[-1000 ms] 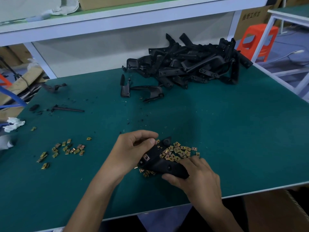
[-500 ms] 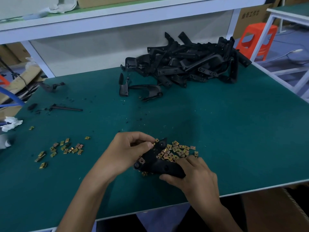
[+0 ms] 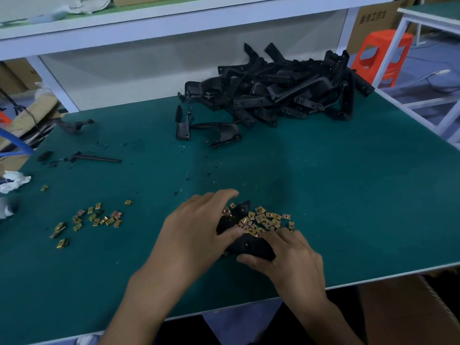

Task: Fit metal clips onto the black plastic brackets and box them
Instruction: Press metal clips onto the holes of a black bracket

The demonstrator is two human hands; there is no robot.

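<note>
Green bench, black brackets; background carton's lettering blurred

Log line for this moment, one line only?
left hand: grips bracket | right hand: holds bracket near end | clips: loose pile beside bracket | boxed: not yet

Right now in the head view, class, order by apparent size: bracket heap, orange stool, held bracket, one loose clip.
1. bracket heap
2. orange stool and held bracket, about alike; stool farther, bracket partly covered
3. loose clip
</note>
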